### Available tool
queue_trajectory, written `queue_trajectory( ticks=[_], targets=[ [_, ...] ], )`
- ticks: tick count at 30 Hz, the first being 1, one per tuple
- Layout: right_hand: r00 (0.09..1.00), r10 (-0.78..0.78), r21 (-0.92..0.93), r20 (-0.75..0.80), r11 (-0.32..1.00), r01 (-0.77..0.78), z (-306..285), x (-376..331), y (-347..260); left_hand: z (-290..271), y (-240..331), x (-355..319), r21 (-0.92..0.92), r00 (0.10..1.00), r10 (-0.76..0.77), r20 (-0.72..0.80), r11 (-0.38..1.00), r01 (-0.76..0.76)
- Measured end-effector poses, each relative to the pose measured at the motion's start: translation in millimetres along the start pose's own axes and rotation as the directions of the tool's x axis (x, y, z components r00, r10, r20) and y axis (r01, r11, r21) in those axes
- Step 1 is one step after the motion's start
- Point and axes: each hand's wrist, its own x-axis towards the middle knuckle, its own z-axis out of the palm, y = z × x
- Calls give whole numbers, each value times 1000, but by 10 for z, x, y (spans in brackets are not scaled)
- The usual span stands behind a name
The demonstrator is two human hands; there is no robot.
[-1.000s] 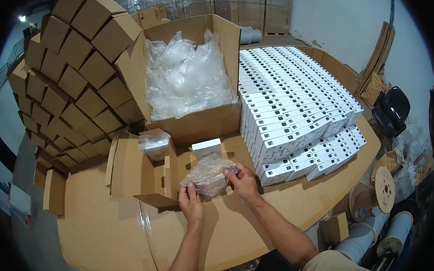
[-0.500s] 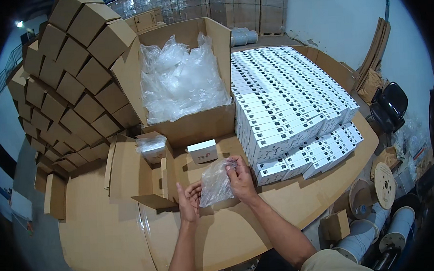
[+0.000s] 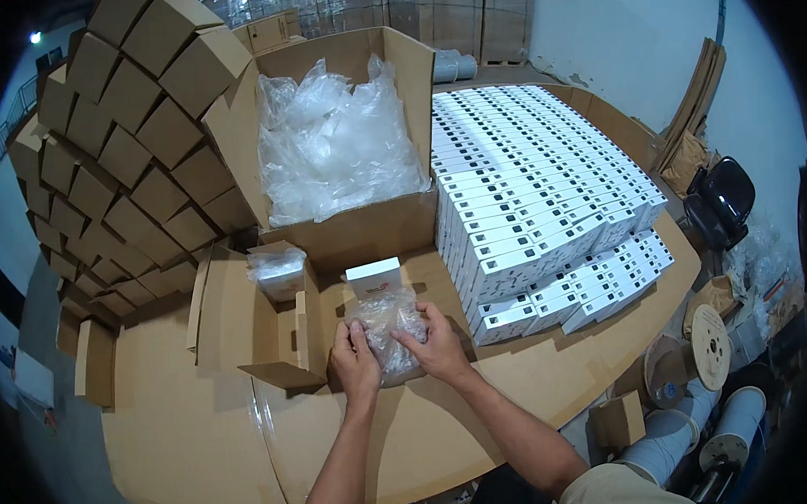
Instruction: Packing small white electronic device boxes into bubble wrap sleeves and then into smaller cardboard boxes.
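Between my two hands is a clear plastic bubble bag, crinkled and shiny. My left hand grips its left side, thumb on top. On its right side my right hand pinches the plastic between thumb and fingers. Just beyond the bag, a small white box stands on the cardboard, its lower part hidden by the plastic. To the left is an open brown carton with inner dividers, and a white box wrapped in clear plastic sits at its far end.
Behind stands a large carton heaped with clear plastic bags. Rows of white boxes are stacked on the right. Many brown cartons pile up at the left. Cable spools and a black chair are at the far right.
My left hand has moved in and taken hold of the bag's left side. The bag, held only by my right hand before, has shifted slightly and now overlaps the white box's lower front.
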Motion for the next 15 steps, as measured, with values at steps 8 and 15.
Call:
queue_trajectory(
  ticks=[8,15],
  targets=[
    [979,188,8,78,982,-189,-184,-25,-19,-40,140,-7,60,989,90,-114,995,-83],
    [975,220,303,1,930,-210,-182,83,78,-100,238,9,30,997,71,16,997,-72]
  ],
)
